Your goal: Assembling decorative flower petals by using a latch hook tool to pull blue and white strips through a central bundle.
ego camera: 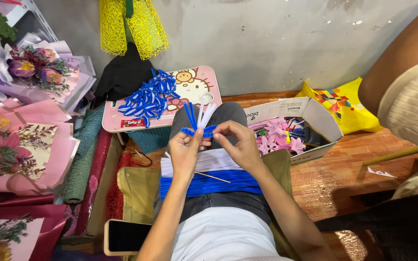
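Observation:
Both hands meet above my lap. My left hand [185, 152] pinches a small bundle of blue and white pipe cleaners [198, 121] whose ends stick up and fan out. My right hand [238, 145] grips the same bundle from the right, fingers on a blue piece wound across it. Across my thighs lies a stack of straight white pipe cleaners [204, 162] and blue pipe cleaners [214, 183], with a thin wooden stick [211, 177] on top.
A pink cartoon lap table [192, 89] holds a heap of bent blue pieces [148, 99]. A cardboard box [310, 113] of pink flowers stands right. Wrapped bouquets [30, 72] lie left, a phone [124, 237] below. Another person's arm [402, 58] is at far right.

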